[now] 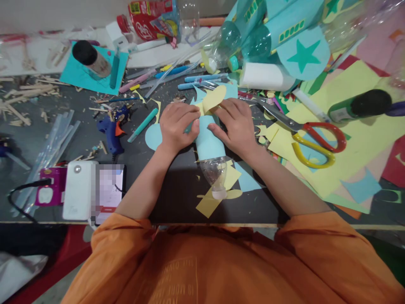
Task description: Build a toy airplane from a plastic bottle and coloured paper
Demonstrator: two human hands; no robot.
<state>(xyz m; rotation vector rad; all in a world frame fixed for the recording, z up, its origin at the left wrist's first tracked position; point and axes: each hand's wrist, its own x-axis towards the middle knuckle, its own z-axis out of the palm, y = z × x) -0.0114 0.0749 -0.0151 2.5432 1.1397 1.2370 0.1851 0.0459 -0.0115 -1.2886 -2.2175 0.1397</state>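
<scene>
A clear plastic bottle (211,168) lies with its white-capped neck toward me, its body wrapped in light blue paper (210,145). My left hand (180,124) grips the wrap's left side near the far end, thumb and fingers bent in. From the other side, my right hand (236,124) curls around the bottle, with its thumb on the blue paper. Between my fingertips a yellow paper piece (214,98) with a rounded end stands up from the bottle; the fingers partly cover where it meets the wrap. Beyond it are pointed light blue paper pieces (230,90).
Scissors (297,126) with red and yellow handles lie on paper sheets at right. A blue glue gun (110,133), glue sticks (52,147), a white power bank (79,190) and a phone (109,190) are at left. Decorated blue bottles (253,33) stand behind, near a white roll (265,76).
</scene>
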